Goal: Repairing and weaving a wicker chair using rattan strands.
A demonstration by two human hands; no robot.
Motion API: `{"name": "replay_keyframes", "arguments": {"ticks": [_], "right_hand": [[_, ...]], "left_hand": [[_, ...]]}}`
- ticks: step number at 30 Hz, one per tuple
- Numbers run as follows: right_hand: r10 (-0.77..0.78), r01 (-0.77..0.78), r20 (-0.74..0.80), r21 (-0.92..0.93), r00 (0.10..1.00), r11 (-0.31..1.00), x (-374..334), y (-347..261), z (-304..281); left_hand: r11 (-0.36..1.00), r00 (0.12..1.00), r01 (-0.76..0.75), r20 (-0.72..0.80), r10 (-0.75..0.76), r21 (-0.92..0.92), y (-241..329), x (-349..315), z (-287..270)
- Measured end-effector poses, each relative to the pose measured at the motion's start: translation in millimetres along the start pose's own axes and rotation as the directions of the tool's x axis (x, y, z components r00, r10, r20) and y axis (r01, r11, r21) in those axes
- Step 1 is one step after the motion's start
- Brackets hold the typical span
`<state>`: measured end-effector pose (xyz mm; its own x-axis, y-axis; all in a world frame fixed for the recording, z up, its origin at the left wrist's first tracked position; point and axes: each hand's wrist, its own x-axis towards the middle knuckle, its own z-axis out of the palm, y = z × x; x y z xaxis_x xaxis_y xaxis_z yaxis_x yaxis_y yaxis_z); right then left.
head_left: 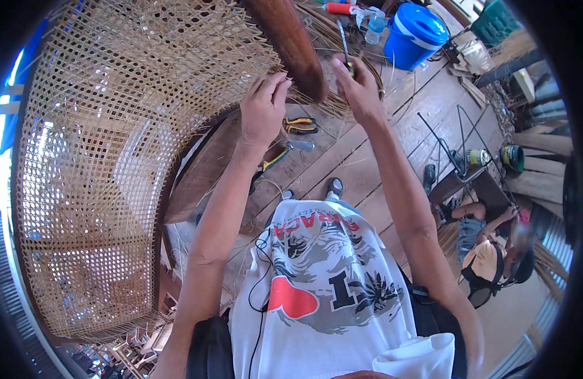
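Observation:
My left hand (264, 104) is at the edge of a woven cane panel (108, 145), beside a thick brown wooden rail (294, 50). Its thumb and fingertips are pinched together over the cane ends there; a small pale strand end seems to show between them. On the other side of the rail, my right hand (361, 91) is closed around a hand tool (344, 44) with a thin metal blade pointing up and away, and a black and yellow handle mostly hidden in the fist. Loose cane strands lie around the rail's end, partly under my right hand.
Yellow-and-black pliers (301, 125) and a tool with a grey metal head (300, 145) lie below the rail. A blue cooler (417, 35) and a plastic bottle (375, 27) stand at the far right. Another person (487, 252) sits at the right, near a metal-legged stand (462, 180).

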<state>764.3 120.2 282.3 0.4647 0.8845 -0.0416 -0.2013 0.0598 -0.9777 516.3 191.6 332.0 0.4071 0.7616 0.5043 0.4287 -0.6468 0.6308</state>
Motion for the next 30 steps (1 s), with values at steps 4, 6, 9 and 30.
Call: {"name": "replay_keyframes", "arguments": {"ticks": [4,6,9,30], "right_hand": [[0.085,-0.108,0.195,0.107,0.977,0.988,24,-9,12],[0.168,-0.167,0.298,-0.026,0.940,0.986,38,-13,10],[0.223,-0.169,0.365,-0.175,0.904,0.970,44,-13,2],[0.069,-0.066,0.007,-0.182,0.998,0.981,-41,31,-25]], "left_hand": [[0.980,0.983,-0.183,0.007,0.183,0.076,-9,9,-4],[0.968,0.975,-0.223,0.026,0.221,0.119,-13,14,-5],[0.945,0.962,-0.274,0.052,0.269,0.180,-18,16,-1],[0.946,0.921,0.300,0.220,-0.321,0.125,-51,-63,-44]]}}
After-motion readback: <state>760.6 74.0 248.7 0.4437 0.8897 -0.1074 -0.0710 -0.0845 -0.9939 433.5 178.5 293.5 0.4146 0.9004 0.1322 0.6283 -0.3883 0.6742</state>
